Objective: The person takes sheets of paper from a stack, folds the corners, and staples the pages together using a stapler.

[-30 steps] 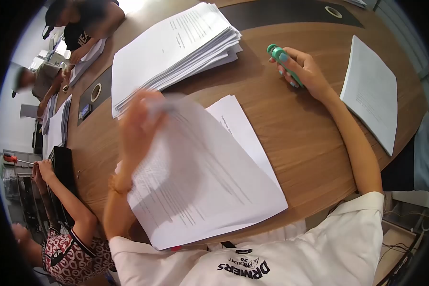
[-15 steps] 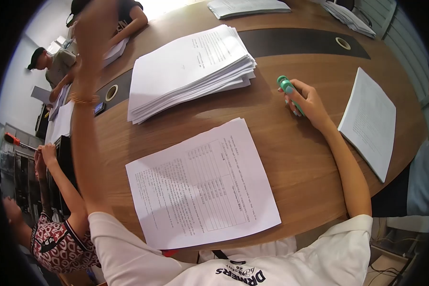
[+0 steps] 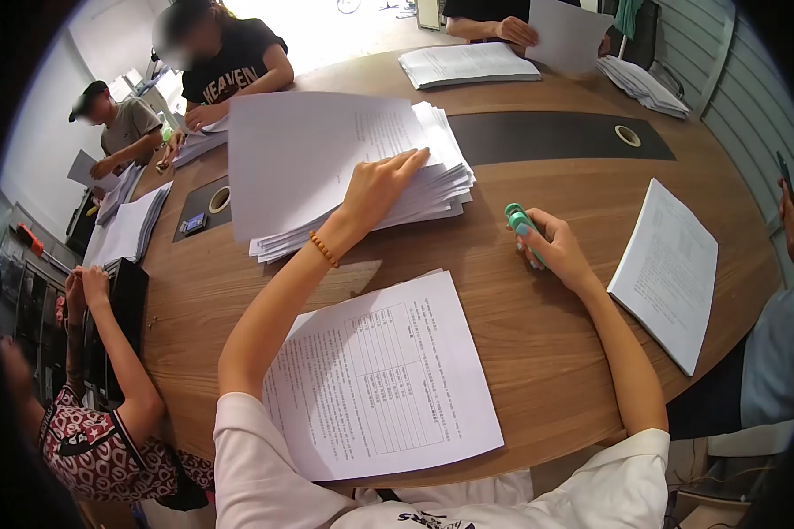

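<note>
My left hand [image 3: 381, 187], with a beaded bracelet [image 3: 323, 249] on the wrist, is at the right part of a thick paper stack [image 3: 445, 181]. Its fingers grip the top sheet of paper [image 3: 300, 163], which is shifted and raised at its left side; the thumb is hidden. My right hand [image 3: 551, 249] is closed around what looks like a small green stapler [image 3: 522, 220], just above the table. Between my arms, near the table edge, lie printed sheets with a table on them [image 3: 397, 379], partly covered by my left forearm.
A slimmer paper stack [image 3: 666, 273] lies at my right on the wooden table [image 3: 556, 353]. Farther off are another pile [image 3: 468, 66] and folded papers [image 3: 644, 86]. Several people handle papers around the table; one at left holds a red-ended tool [image 3: 31, 238].
My left hand has come down from its raised, blurred position onto the tall stack and taken hold of the top sheet. My right hand still holds the green stapler. The view has shifted slightly.
</note>
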Available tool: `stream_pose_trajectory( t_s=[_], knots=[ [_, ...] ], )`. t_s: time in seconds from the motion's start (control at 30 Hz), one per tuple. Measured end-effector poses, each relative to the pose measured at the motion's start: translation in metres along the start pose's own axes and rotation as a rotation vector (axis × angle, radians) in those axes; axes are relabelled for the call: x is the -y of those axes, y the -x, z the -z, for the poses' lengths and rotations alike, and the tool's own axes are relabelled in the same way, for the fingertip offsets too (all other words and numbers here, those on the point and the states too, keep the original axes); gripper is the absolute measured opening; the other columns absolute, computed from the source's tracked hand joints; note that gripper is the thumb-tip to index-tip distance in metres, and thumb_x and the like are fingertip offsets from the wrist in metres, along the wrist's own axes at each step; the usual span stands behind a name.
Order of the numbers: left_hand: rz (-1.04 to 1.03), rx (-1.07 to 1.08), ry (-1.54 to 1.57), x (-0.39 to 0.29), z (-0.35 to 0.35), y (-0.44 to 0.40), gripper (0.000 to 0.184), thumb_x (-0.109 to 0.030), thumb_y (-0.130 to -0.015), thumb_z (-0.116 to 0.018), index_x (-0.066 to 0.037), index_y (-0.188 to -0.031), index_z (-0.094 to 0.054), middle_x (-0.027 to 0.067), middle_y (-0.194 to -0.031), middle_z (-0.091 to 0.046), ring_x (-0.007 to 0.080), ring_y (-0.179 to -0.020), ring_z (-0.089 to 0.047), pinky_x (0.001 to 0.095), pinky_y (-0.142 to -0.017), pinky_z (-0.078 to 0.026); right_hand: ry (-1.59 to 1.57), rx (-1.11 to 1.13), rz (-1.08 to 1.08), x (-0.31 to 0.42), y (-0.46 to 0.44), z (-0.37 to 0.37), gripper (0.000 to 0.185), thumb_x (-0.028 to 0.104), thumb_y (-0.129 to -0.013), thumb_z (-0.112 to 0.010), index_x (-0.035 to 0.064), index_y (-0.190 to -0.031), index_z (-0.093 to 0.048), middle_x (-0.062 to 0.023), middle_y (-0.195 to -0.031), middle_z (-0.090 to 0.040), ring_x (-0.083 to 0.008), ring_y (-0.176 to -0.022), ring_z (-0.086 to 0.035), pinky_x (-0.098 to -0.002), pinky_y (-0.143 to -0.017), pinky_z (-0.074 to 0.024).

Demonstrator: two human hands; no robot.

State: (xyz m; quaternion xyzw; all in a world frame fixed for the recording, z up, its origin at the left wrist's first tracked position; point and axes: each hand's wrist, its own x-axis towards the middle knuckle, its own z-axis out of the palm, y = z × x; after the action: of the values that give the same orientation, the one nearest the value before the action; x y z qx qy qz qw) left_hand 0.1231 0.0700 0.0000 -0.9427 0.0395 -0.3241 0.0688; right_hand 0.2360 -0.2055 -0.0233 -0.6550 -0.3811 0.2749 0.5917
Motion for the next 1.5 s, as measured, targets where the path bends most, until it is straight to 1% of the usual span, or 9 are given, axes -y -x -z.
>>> stream_pose_trajectory(
  t_s=[0.37,0.43,0.57,0.73,0.9,1.0,1.07,1.2,1.5],
  knots=[
    [0.104,0.160,0.112,-0.021,0.004,-0.009,0.034,-0.016,-0.089,-0.057,-0.014,-0.122,-0.058,0.0077,-0.114,-0.065,0.0252,-0.083,-0.068,0.0346,-0.067,-0.056,0.152,-0.085,0.065,-0.005,0.002,-0.005,0.036,0.038,-0.083,-0.068,0.0051,-0.097,-0.063,-0.0010,-0.067,-0.056,-0.0104,-0.054,-0.051,-0.0246,-0.053,-0.0426],
    [0.128,0.091,0.223,-0.020,0.008,-0.004,0.035,-0.022,-0.091,-0.057,-0.008,-0.123,-0.057,0.0112,-0.111,-0.066,0.0261,-0.089,-0.067,0.0363,-0.070,-0.055,0.521,-0.231,0.332,-0.003,0.004,-0.009,0.041,0.037,-0.076,-0.074,0.0058,-0.101,-0.064,-0.0066,-0.083,-0.060,-0.0195,-0.072,-0.058,-0.0311,-0.065,-0.0472],
    [0.138,-0.059,0.352,-0.019,0.030,0.019,0.032,-0.021,-0.090,-0.058,-0.004,-0.116,-0.063,0.0148,-0.111,-0.065,0.0274,-0.093,-0.065,0.0351,-0.081,-0.052,0.667,-0.212,0.402,-0.007,0.004,-0.012,0.045,0.034,-0.072,-0.077,0.0055,-0.104,-0.065,-0.0101,-0.099,-0.057,-0.0257,-0.090,-0.055,-0.0354,-0.075,-0.0465],
    [0.458,0.427,0.876,-0.049,0.072,0.061,0.027,-0.013,-0.083,-0.066,-0.003,-0.107,-0.068,0.0106,-0.106,-0.067,0.0160,-0.091,-0.062,0.0277,-0.080,-0.048,0.934,-0.210,0.485,-0.007,0.005,-0.014,0.047,0.034,-0.071,-0.077,0.0048,-0.104,-0.064,-0.0096,-0.103,-0.054,-0.0254,-0.096,-0.051,-0.0373,-0.079,-0.0430],
    [0.485,0.456,0.970,-0.067,0.075,0.082,0.031,-0.011,-0.078,-0.070,-0.005,-0.108,-0.069,0.0092,-0.105,-0.067,0.0152,-0.089,-0.059,0.0265,-0.075,-0.047,1.116,-0.400,0.750,0.017,0.012,-0.025,0.044,0.029,-0.075,-0.073,0.0045,-0.110,-0.060,-0.0103,-0.101,-0.054,-0.0249,-0.091,-0.052,-0.0368,-0.075,-0.0432],
    [0.489,0.410,1.034,-0.069,0.072,0.084,0.033,-0.009,-0.077,-0.070,-0.005,-0.110,-0.068,0.0100,-0.105,-0.067,0.0156,-0.089,-0.059,0.0262,-0.074,-0.047,0.912,-0.310,0.601,0.027,0.027,-0.043,0.034,0.019,-0.083,-0.066,0.0016,-0.112,-0.058,-0.0130,-0.104,-0.054,-0.0221,-0.087,-0.055,-0.0341,-0.071,-0.0447],
    [0.485,0.429,1.034,-0.069,0.076,0.083,0.034,-0.008,-0.077,-0.070,-0.005,-0.111,-0.068,0.0106,-0.105,-0.066,0.0157,-0.089,-0.059,0.0261,-0.074,-0.047,0.379,-0.010,0.132,0.031,0.043,-0.063,0.033,0.010,-0.089,-0.055,-0.0048,-0.119,-0.053,-0.0166,-0.114,-0.054,-0.0208,-0.093,-0.058,-0.0311,-0.074,-0.0475],
    [0.527,0.439,1.032,-0.071,0.075,0.085,0.033,-0.007,-0.080,-0.068,-0.003,-0.113,-0.066,0.0127,-0.108,-0.066,0.0192,-0.095,-0.061,0.0288,-0.080,-0.050,-0.022,0.002,-0.041,0.023,0.061,-0.096,0.043,0.009,-0.094,-0.045,-0.0125,-0.131,-0.041,-0.0176,-0.136,-0.041,-0.0221,-0.118,-0.050,-0.0292,-0.095,-0.0420],
    [0.546,0.432,1.027,-0.075,0.078,0.088,0.037,-0.005,-0.080,-0.066,-0.004,-0.117,-0.064,0.0147,-0.116,-0.064,0.0213,-0.104,-0.060,0.0303,-0.088,-0.049,-0.257,-0.021,-0.145,0.030,0.068,-0.110,0.044,0.012,-0.095,-0.045,-0.0119,-0.132,-0.041,-0.0140,-0.143,-0.033,-0.0205,-0.127,-0.040,-0.0294,-0.103,-0.0343]
  ],
)
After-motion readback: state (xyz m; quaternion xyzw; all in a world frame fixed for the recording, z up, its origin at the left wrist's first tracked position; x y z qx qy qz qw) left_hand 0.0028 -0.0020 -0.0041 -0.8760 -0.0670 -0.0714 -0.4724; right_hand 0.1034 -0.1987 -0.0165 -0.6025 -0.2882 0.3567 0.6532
